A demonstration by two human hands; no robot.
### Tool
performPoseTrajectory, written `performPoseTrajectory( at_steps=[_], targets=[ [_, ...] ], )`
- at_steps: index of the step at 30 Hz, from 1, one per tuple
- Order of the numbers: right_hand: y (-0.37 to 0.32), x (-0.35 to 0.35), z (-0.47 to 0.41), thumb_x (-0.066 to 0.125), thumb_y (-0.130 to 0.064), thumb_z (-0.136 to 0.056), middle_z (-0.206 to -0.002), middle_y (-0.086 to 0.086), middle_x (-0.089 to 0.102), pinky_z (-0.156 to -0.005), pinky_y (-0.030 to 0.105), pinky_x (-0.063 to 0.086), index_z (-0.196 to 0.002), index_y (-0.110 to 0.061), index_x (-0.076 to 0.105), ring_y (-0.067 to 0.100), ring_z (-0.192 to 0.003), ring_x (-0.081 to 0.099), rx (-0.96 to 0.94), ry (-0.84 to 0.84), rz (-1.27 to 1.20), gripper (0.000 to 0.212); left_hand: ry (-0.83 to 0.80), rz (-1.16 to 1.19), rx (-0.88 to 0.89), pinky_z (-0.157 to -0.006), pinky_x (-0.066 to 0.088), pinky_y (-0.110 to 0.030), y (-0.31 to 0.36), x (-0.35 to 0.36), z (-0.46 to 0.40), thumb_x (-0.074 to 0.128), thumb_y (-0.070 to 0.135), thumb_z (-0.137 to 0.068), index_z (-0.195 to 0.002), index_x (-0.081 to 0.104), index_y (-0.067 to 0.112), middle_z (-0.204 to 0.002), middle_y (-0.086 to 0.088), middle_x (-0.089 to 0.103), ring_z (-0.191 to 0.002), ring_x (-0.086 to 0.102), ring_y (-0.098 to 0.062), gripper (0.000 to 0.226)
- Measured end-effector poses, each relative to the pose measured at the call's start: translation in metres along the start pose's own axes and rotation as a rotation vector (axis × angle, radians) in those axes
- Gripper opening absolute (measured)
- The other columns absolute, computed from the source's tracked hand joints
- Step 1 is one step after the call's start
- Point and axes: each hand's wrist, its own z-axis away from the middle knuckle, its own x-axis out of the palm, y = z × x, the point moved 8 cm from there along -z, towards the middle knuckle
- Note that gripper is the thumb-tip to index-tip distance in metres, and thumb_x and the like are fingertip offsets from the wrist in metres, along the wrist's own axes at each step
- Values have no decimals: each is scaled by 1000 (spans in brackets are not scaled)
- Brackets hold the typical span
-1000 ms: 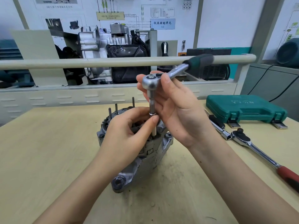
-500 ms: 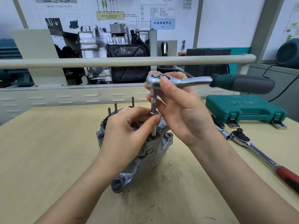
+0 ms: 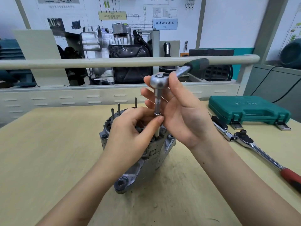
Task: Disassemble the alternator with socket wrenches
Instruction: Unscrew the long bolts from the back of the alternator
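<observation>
My right hand (image 3: 179, 111) swings the ratchet wrench (image 3: 164, 79) handle back from pointing right to pointing far-right, toward the rail, its head staying over the socket.

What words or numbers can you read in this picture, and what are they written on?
"仪表控制单元", with what looks like "T16" in small print below: on the blue label of the wall diagram.
Yellow box on the same diagram: text too blurred to read.
Lid of the green tool case: raised lettering, too faint to read.
Caption under the top-left poster: blurred, unreadable.
</observation>
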Motion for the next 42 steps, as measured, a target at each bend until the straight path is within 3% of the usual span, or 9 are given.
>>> performPoseTrajectory(
  at_steps=[8, 12, 17, 20, 22, 27, 33, 37, 42],
  targets=[
    [2, -2, 0, 52, -36, -71, -77, -5, 69, -57, 18, 50, -104, -5, 55, 6, -58, 60, -16, 24, -49, 45, 38, 61, -58, -64, 49, -22, -4, 0, -1, 66, 28, -73, -75, 67, 21, -69, 3, 67, -66, 61, -7, 7],
    [5, 1, -2, 45, -42, -74, -76, -5, 70, -53, 15, 48, -78, -15, 66, 5, -52, 55, 17, 2, -47, 34, 17, 32, -70, -68, 48, -28, -5, 0, 1, 64, 30, -74, -74, 66, 27, -72, 3, 67, -73, 61, -13, 4],
    [3, 2, 0, 46, -41, -73, -85, -6, 70, -63, 17, 45, -96, -11, 56, 5, -67, 63, 12, -10, 5, 39, -11, -28, -29, -69, 49, -34, -2, -2, 1, 62, 31, -76, -73, 66, 24, -71, 4, 67, -76, 60, -16, 9],
    [0, 3, 2, 50, -37, -72, -88, -4, 71, -66, 21, 43, -112, -13, 44, 7, -74, 66, -3, -2, -22, 46, 18, -47, -19, -66, 44, -23, -1, -3, 1, 63, 31, -75, -65, 63, 29, -69, 14, 64, -69, 56, -7, 10],
    [-2, 1, 2, 53, -34, -70, -85, -3, 71, -67, 22, 44, -105, -12, 47, 9, -74, 66, -31, 25, -29, 42, 38, -58, -19, -63, 40, -19, 0, -4, 0, 64, 32, -74, -64, 61, 34, -64, 15, 62, -65, 53, -4, 11],
    [-6, -3, 4, 63, -21, -60, -78, 0, 70, -63, 19, 51, -81, -15, 54, 12, -69, 65, -103, 103, -22, 23, 104, -15, -65, -58, 43, -28, -3, -6, 2, 74, 32, -71, -63, 64, 20, -60, 2, 62, -61, 56, -16, 18],
    [-2, 6, 4, 55, -32, -66, -81, 2, 70, -64, 19, 53, -88, -9, 57, 10, -69, 66, -68, 52, 15, 32, 4, 3, -78, -72, 51, -41, -2, -1, 1, 63, 32, -76, -82, 70, 14, -77, -7, 69, -78, 63, -20, 21],
    [-1, 3, 2, 46, -41, -71, -80, -3, 72, -63, 19, 53, -79, -13, 63, 8, -70, 66, -22, 57, 36, 34, -73, -23, -54, -70, 48, -33, -1, 3, 0, 57, 29, -79, -78, 67, 20, -75, -1, 68, -77, 60, -14, 13],
    [-1, 2, 0, 50, -39, -70, -80, -4, 71, -60, 17, 50, -94, -9, 57, 6, -71, 65, -27, 59, 2, 40, -9, -24, -33, -71, 49, -45, -1, 0, 0, 61, 28, -77, -78, 70, 5, -72, -7, 68, -76, 62, -21, 25]
  ],
)
